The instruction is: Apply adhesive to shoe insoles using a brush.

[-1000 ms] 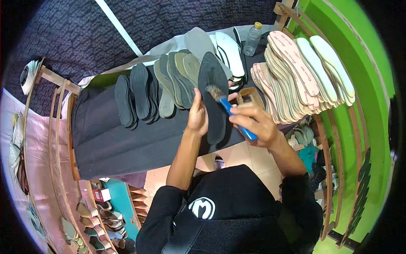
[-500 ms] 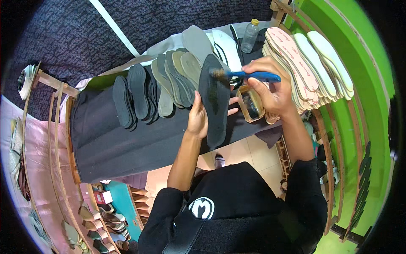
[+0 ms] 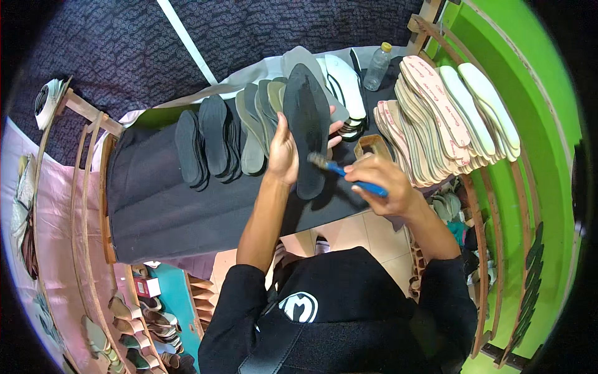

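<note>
My left hand (image 3: 285,153) holds up a black insole (image 3: 306,112), thumb along its left edge and fingertips showing past its right edge. Part of the insole's surface looks dark and wet. In my right hand (image 3: 386,184) is a blue-handled paintbrush (image 3: 358,179), its bristles at the lower part of the insole. Behind that hand stands a small tan container (image 3: 372,144), partly hidden. Stacks of black insoles (image 3: 215,134) and grey-green insoles (image 3: 252,140) lie on the dark table cloth to the left of the held one.
Pink and cream insoles (image 3: 430,112) are piled at the right, beside white insoles (image 3: 489,103). A clear bottle with a yellow cap (image 3: 377,67) stands at the back. The dark-covered table (image 3: 168,218) is flanked by wooden rails (image 3: 87,206). Shoes (image 3: 165,324) sit on shelves below left.
The brush has moved from the upper part of the insole down to its lower part. My right hand has come nearer to me, uncovering more insoles behind the container.
</note>
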{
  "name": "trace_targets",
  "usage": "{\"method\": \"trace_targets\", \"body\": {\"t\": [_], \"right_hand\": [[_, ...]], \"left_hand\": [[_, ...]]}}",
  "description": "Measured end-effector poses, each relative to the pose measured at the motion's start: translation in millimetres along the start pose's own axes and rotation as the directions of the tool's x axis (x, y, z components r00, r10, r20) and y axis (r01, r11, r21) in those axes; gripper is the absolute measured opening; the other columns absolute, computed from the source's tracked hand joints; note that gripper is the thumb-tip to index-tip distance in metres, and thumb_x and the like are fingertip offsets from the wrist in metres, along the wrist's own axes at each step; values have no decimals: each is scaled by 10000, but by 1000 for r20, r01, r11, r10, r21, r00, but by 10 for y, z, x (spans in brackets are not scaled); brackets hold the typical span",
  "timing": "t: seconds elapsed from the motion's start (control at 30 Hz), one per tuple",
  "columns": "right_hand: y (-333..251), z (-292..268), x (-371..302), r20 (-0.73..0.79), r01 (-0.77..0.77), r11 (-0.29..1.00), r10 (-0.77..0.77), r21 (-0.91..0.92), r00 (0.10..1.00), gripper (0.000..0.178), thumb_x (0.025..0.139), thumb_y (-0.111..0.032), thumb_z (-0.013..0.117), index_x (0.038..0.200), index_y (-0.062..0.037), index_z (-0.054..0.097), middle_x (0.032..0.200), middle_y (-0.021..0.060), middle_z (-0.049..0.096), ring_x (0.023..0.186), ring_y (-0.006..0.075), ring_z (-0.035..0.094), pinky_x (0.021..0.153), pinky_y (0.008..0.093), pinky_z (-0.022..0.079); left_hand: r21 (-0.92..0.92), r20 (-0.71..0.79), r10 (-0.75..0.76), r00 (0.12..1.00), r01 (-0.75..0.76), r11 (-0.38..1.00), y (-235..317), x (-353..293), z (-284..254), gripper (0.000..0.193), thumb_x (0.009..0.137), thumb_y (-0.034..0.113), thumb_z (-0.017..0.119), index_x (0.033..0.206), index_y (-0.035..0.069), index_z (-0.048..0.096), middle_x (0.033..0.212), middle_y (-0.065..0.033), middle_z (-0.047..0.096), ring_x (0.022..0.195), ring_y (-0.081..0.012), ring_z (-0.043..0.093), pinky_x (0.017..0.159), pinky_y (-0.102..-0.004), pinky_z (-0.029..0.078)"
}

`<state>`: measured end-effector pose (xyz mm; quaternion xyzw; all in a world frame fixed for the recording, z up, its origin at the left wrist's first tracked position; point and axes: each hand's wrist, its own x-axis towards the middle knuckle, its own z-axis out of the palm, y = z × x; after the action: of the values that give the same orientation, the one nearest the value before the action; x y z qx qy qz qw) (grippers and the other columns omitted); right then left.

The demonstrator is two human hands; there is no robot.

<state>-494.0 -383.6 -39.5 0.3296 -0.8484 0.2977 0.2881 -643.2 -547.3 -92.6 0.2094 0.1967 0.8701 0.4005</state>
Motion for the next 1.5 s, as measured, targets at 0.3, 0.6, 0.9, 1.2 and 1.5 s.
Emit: {"method": "trace_targets", "body": {"t": [0.3, 0.6, 0.9, 1.2, 1.5], "right_hand": [[301, -451, 480, -153, -153, 974, 178, 166, 972, 183, 868, -104, 679, 1017, -2, 651, 905, 116, 624, 861, 207, 625, 775, 331, 480], [349, -426, 728, -158, 165, 960, -203, -225, 966, 370, 743, 50, 673, 1103, -20, 618, 1018, 147, 634, 873, 318, 645, 777, 377, 534], [-102, 10, 71, -41, 50, 998, -51, -27, 998, 325, 723, 8, 688, 1042, 5, 624, 995, 132, 629, 861, 303, 645, 726, 374, 534], [207, -328, 436, -153, -157, 977, 179, 144, 972, 172, 849, -30, 656, 1017, 2, 639, 918, 137, 618, 864, 247, 623, 771, 337, 488], [356, -304, 540, -123, 121, 967, -151, -224, 981, 349, 722, 27, 683, 1060, -16, 612, 972, 144, 632, 860, 340, 641, 731, 384, 537]], "left_hand": [[-9, 67, -37, 997, 38, 999, -59, -21, 195, 777, 990, 622, 154, 1501, 50, 278, 1467, -216, 407, 1299, -402, 470, 1065, -511, 426], [105, 35, 6, 999, -10, 994, 25, 35, 299, 777, 992, 619, 165, 1499, 43, 281, 1473, -220, 395, 1301, -375, 476, 1038, -484, 457], [25, 0, 42, 999, -42, 999, 76, -2, 122, 765, 996, 610, 154, 1514, 55, 248, 1491, -225, 367, 1312, -409, 452, 1082, -496, 409], [-205, 130, 21, 991, 6, 979, -71, -83, 95, 772, 998, 610, 167, 1503, 35, 263, 1487, -218, 375, 1329, -414, 432, 1098, -503, 384], [-74, -15, -55, 998, 54, 996, -217, -159, 164, 785, 991, 622, 192, 1492, 25, 279, 1470, -204, 400, 1333, -398, 433, 1098, -494, 395]]}}
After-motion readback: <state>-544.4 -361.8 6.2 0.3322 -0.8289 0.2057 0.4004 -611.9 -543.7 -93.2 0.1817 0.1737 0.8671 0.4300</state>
